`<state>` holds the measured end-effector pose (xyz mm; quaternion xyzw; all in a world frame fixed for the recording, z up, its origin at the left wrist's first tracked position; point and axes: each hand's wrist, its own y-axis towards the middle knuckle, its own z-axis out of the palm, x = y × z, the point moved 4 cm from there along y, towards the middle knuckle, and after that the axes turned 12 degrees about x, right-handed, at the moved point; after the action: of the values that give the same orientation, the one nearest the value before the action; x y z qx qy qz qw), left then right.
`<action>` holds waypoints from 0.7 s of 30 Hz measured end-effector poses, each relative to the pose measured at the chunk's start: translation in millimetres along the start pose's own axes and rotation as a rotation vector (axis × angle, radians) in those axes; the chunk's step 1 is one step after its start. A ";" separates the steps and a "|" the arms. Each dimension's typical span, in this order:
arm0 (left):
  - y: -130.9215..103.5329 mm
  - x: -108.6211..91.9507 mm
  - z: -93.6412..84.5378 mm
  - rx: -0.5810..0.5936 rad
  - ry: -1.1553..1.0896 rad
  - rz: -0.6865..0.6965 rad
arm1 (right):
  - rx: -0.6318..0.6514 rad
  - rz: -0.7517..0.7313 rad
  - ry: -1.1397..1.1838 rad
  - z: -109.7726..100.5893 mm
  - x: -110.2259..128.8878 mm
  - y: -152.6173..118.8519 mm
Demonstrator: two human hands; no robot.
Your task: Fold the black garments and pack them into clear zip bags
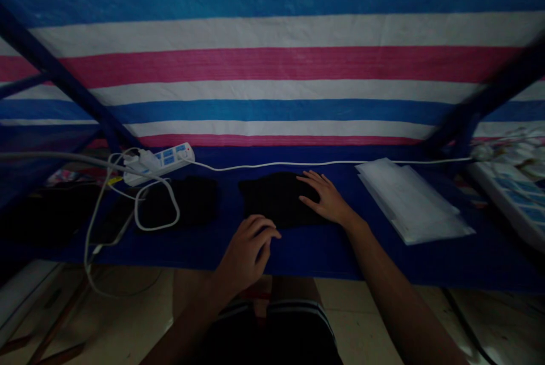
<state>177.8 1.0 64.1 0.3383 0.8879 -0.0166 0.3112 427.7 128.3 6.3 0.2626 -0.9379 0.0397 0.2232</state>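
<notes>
A black folded cloth (272,200) lies flat on the blue tabletop (298,254) in front of me. My right hand (326,197) rests flat on the cloth's right part, its fingers spread. By the near left edge of the cloth is my left hand (251,246), loosely curled, with a gap between thumb and forefinger and nothing seen in it. Whether its fingertips touch the cloth I cannot tell. To the right, a stack of clear plastic bags (413,200) lies at a slant. Another dark cloth-like bundle (191,200) sits on the left.
A white power strip (166,162) with plugs stands at the back left, its cable (272,165) running along the back. A looped white cord (159,229) and a phone (113,223) lie left. Blue frame bars (76,84) rise before a striped sheet (272,64). A white box (511,200) is far right.
</notes>
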 end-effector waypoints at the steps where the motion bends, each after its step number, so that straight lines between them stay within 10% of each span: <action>1: 7.4 0.5 2.4 -0.004 0.025 -0.003 | -0.003 -0.001 -0.001 -0.1 0.0 -0.1; 8: 40.5 14.2 26.3 0.096 0.164 -0.039 | -0.012 -0.008 0.018 -0.4 -0.6 -0.4; 21: 32.2 7.3 42.3 0.134 0.239 -0.138 | -0.119 -0.002 0.073 -12.6 2.6 -3.1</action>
<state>216.2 19.9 31.7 0.2960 0.9367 -0.0567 0.1784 432.3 126.8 18.6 0.2481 -0.9296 -0.0067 0.2724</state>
